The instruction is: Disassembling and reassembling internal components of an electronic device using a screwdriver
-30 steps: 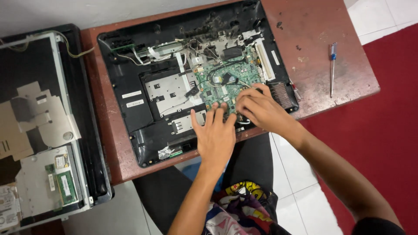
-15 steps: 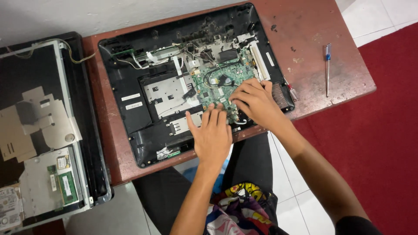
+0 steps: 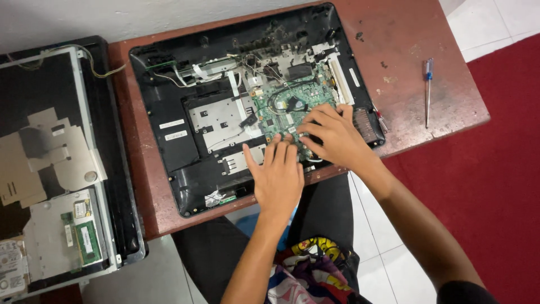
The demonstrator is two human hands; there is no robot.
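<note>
Green circuit board (image 3: 281, 110), cable-strewn, inside an opened black laptop shell (image 3: 169, 135)

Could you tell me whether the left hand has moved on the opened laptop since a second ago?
No. The left hand still rests flat at the near edge of the green circuit board, beside the right hand.

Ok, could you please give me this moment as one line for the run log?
left hand: flat on green circuit board | right hand: fingers on same board | board: inside opened black laptop base | screwdriver: on table, untouched
</note>
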